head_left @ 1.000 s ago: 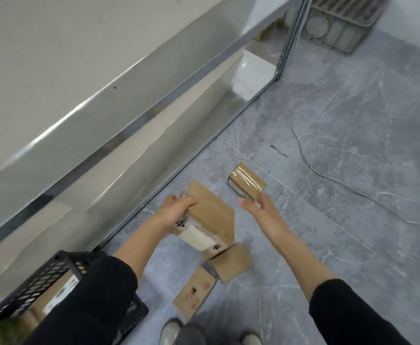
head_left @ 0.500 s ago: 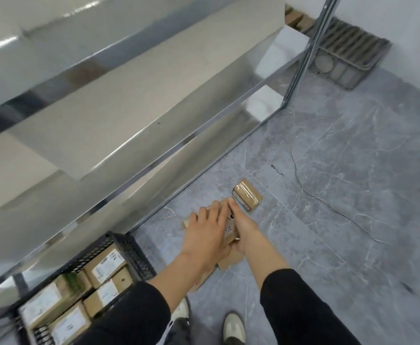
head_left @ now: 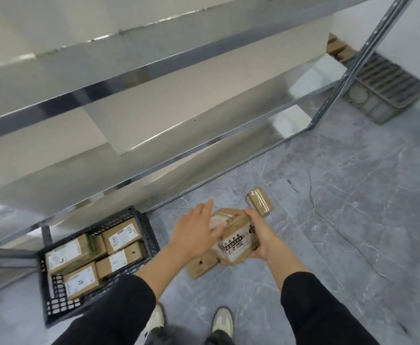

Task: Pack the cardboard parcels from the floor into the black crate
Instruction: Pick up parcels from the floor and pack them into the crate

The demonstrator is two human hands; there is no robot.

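Note:
My right hand [head_left: 260,232] grips a cardboard parcel [head_left: 236,239] with a printed label, lifted off the grey floor. Fingers spread, my left hand [head_left: 195,231] lies flat against that parcel's left top side. Under it a flat brown parcel [head_left: 200,266] lies on the floor. A small taped parcel [head_left: 260,201] rests on the floor just beyond my right hand. The black crate [head_left: 144,227] stands at the lower left by the shelf and holds several labelled cardboard parcels [head_left: 120,236].
A metal shelving rack [head_left: 154,155] runs along the left, its upright post [head_left: 338,78] at the far right. A grey grille panel [head_left: 383,93] leans at the back wall. A thin cable [head_left: 328,217] trails over the floor. My shoes [head_left: 222,319] are at the bottom.
The labelled parcel has come up off the floor in my right hand, with my left hand now on top of it. The view has swung so the crate shows fully.

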